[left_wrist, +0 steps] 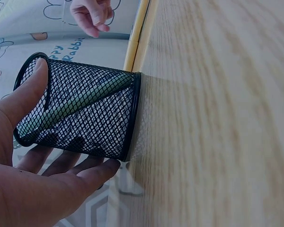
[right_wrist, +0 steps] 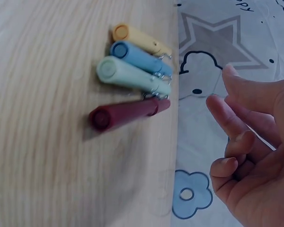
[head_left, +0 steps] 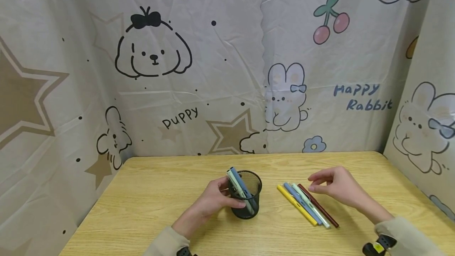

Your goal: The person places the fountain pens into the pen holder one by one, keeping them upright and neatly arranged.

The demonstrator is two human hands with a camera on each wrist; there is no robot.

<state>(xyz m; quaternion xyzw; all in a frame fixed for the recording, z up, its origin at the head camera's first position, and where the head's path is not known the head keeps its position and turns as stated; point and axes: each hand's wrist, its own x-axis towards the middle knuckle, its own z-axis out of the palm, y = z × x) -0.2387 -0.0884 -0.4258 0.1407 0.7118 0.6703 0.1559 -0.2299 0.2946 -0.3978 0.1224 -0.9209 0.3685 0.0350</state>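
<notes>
A black mesh pen cup [head_left: 249,200] stands on the wooden table [head_left: 153,196], tipped slightly. My left hand [head_left: 229,194] grips it from the left, thumb on the rim and fingers round the wall. A blue pen and a pale green pen [head_left: 237,184] stick out of it; the left wrist view shows the cup [left_wrist: 94,118] with a green pen [left_wrist: 75,106] inside. To the right lie a yellow pen [head_left: 296,204], a blue pen [right_wrist: 137,56], a pale green pen [right_wrist: 132,75] and a dark red pen [head_left: 320,207], side by side. My right hand [head_left: 320,183] hovers over their far ends, fingers loosely curled, holding nothing.
A printed cloth backdrop [head_left: 227,70] with cartoon puppies and rabbits closes off the back and both sides of the table. Bare wood stretches left of the cup and along the front edge.
</notes>
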